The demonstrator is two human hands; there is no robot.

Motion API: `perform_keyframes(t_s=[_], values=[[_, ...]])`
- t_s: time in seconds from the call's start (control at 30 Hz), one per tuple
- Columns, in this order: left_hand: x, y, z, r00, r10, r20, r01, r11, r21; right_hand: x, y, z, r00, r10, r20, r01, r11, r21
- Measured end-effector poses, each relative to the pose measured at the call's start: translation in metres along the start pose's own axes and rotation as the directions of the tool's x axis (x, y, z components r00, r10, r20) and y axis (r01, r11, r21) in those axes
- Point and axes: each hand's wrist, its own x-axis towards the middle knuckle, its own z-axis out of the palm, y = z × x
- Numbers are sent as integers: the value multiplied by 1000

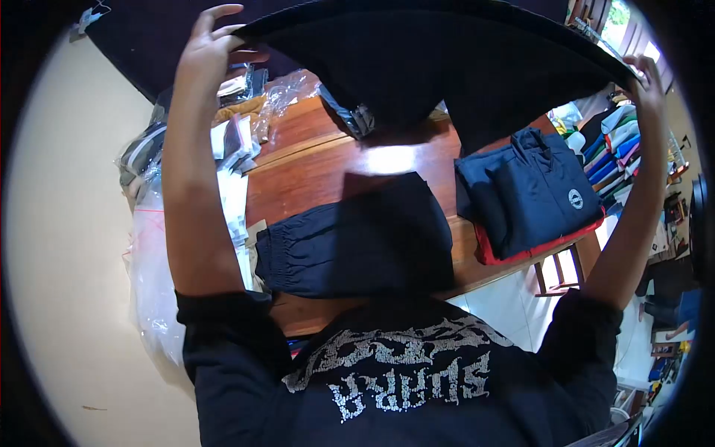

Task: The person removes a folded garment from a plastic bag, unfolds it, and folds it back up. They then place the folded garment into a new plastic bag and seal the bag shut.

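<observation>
Wearing printed black shirt (410, 365); holding dark cloth (417, 67) aloft over tabletop (298, 153), with edge pinched in near-closed grip of left hand (207, 43) and right hand (646, 86); judged partway, with folded clothes (532, 197) stacked but dark cloth unfolded

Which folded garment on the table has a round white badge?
The navy top on the right-hand pile, above the red garment. The dark garment to its left, with the gathered waist, shows no badge.
</observation>
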Motion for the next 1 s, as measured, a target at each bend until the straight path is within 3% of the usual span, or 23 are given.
perform_keyframes(t_s=[0.03,0.07,0.1,0.13,0.17,0.2,0.23,0.27,0.33,0.37,0.4,0.47,0.5,0.63,0.67,0.73,0.77,0.8,0.87,0.93,0.97,1.0], values=[[-10,0,-1,998,54,15,-53,994,-95,-14,-3,-9,975,-221,-39,209,958,-194],[-21,-3,-3,994,103,26,-96,977,-189,-38,-32,-5,995,-96,-5,96,991,95],[-41,-1,5,996,68,52,-51,961,-273,-63,-62,-1,999,32,29,-41,913,406],[-58,-16,10,976,175,127,-165,983,-83,-88,-92,3,986,157,63,-161,748,643],[-82,-23,21,963,111,247,-110,994,-19,-109,-123,19,992,9,129,-90,764,639],[-109,-36,36,949,125,290,-90,987,-132,-137,-155,35,979,104,178,-189,798,572],[-135,-26,40,918,-102,382,184,965,-185,-148,-182,42,947,21,320,-161,894,417],[-153,-41,43,896,-232,378,295,948,-116,-159,-191,55,895,-56,443,-206,828,521],[-189,-96,56,952,-155,265,185,978,-92,-196,-198,86,752,-10,659,-466,699,543],[-209,-129,61,935,-236,266,263,962,-70,-215,-198,99,663,-19,748,-510,720,470],[-228,-136,64,898,-349,268,366,930,-16,-225,-208,107,570,-55,820,-547,719,429],[-274,-187,72,842,-475,255,496,868,-22,-263,-210,128,503,-165,848,-504,741,443],[-294,-204,76,736,-615,285,659,747,-90,-273,-214,130,402,-246,882,-473,769,430],[-334,-213,78,655,-721,227,746,568,-348,-292,-222,134,175,-415,893,-493,748,444],[-336,-212,81,652,-724,223,747,566,-348,-289,-222,135,172,-419,892,-494,746,446],[-340,-214,86,675,-726,135,632,474,-613,-269,-221,138,165,-653,739,-62,741,668],[-339,-215,82,685,-703,190,648,470,-599,-254,-226,139,117,-658,744,-54,744,666],[-336,-212,80,685,-704,185,647,472,-599,-239,-234,143,113,-678,727,24,733,680],[-329,-204,78,800,-564,205,592,688,-419,-213,-255,160,134,-718,683,172,695,698],[-325,-195,74,821,-524,228,570,722,-393,-192,-282,190,163,-780,604,176,626,760],[-322,-190,72,831,-489,266,557,718,-418,-190,-295,215,233,-835,498,122,534,837],[-322,-188,71,838,-453,304,545,680,-491,-184,-312,235,256,-826,503,-11,518,855]])
